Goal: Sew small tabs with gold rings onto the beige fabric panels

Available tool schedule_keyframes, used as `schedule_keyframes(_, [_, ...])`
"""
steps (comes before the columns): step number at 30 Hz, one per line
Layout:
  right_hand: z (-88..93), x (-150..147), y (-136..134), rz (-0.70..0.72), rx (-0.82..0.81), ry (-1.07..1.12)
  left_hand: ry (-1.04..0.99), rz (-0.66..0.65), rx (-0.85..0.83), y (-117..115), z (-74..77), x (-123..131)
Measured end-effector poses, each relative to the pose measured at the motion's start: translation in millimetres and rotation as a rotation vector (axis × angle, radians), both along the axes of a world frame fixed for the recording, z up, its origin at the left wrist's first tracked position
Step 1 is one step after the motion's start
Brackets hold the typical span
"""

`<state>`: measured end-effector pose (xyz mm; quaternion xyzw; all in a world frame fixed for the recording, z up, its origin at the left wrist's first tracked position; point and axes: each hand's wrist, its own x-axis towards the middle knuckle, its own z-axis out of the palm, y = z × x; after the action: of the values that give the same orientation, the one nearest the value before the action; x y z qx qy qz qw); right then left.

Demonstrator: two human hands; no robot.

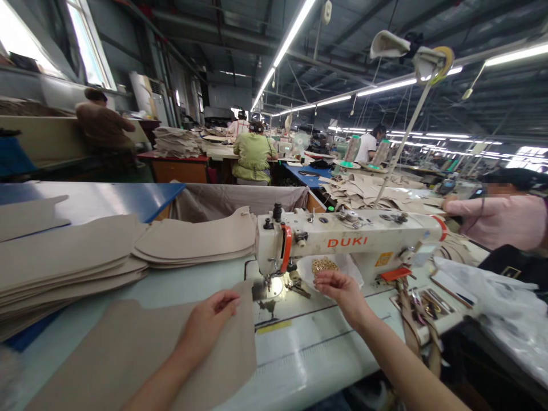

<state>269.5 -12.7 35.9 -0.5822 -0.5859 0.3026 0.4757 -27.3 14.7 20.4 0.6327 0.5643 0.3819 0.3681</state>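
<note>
Left hand: the left hand (212, 319) lies flat on a piece of cloth (141, 354). The fingers are a little bent and press down on the cloth near its top edge. It does not grip anything.
Right hand: the right hand (340, 288) reaches to a small pile of gold bits (324, 265). The fingertips are pinched close together right at the pile. I cannot tell if they have hold of a bit.
Cloth: tan, and spread on the table (299, 348) in front of the person. Its top right corner is just beside the needle (269, 279).
Gold bits: they sit on a white sheet under the arm of the sewing machine (351, 237), to the right of the needle.
Sewing machine: white, with red letters that say DUKI. A small light shines on the plate under the needle.
Stacks: more tan cloth pieces (68, 257) are piled to the left, and another pile (201, 240) lies just behind the machine.
Tray: a tray with small tools (428, 302) is on the right side of the table.
Other people: a hand in a pink sleeve (492, 220) touches the right end of the machine. More people sit at tables far back.
</note>
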Motion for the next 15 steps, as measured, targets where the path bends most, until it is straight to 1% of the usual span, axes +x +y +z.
schedule_keyframes(2, [1.7,-10.1,-8.1,0.060,-0.023,0.276,-0.015,-0.004,0.004,-0.4,-1.3,0.4])
schedule_keyframes(3, [2.9,-15.3,-11.2,0.083,-0.034,0.380,-0.016,-0.004,0.006,-0.6,-1.8,0.4])
schedule_keyframes(5, [5.6,-24.7,-15.7,0.107,-0.043,0.473,-0.013,-0.004,0.011,-1.1,-2.4,0.0])
schedule_keyframes(8, [7.8,-35.4,-18.3,0.129,-0.033,0.492,-0.019,-0.007,0.013,-1.9,-2.8,-0.3])
schedule_keyframes(10, [5.6,-42.0,-18.3,0.142,-0.020,0.475,-0.031,-0.016,0.015,-2.9,-2.9,0.2])
schedule_keyframes(12, [-1.1,-51.3,-17.2,0.144,-0.007,0.460,-0.044,-0.020,0.018,-4.6,-2.5,1.4])
schedule_keyframes(15, [-17.8,-74.9,-12.7,0.125,-0.013,0.445,-0.057,-0.039,0.032,-8.8,-0.7,4.0])
